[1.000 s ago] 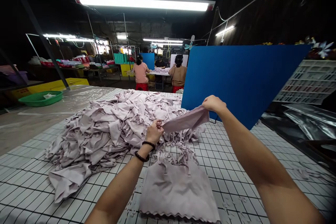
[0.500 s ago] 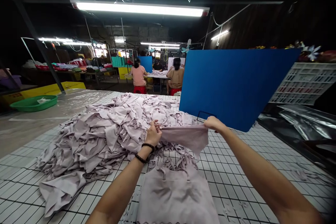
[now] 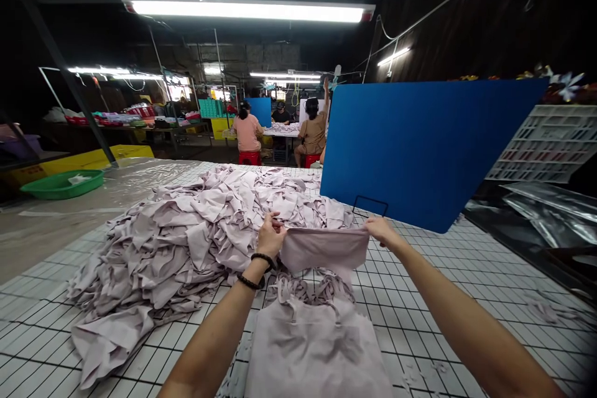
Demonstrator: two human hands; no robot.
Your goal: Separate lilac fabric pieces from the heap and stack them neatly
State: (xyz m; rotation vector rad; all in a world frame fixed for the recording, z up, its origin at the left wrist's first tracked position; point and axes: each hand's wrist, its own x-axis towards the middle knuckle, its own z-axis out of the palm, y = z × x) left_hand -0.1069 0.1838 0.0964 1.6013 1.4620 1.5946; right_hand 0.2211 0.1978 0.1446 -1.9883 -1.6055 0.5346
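Observation:
A pale mauve garment (image 3: 324, 249) is stretched between my two hands, its upper edge pulled nearly straight and its lower part hanging down. My left hand (image 3: 271, 235), with dark bead bracelets at the wrist, pinches the left end. At the right end, my right hand (image 3: 380, 231) pinches the corner. Below and nearer to me lies a stack of camisoles (image 3: 319, 354) laid flat, their thin straps bunched at the far end. To the left spreads a large heap of the same mauve fabric (image 3: 186, 230), crumpled, reaching close to my left hand.
Behind my right hand stands a blue board (image 3: 420, 155) with a black wire stand (image 3: 370, 205). The tabletop (image 3: 429, 317) has a black grid on white. A green basin (image 3: 65, 185) sits far left, a white crate (image 3: 548, 143) far right. Several people sit at a table beyond.
My right hand has come slightly down, and the garment between my hands now hangs straighter and more evenly. In the background, a seated person in brown has raised an arm.

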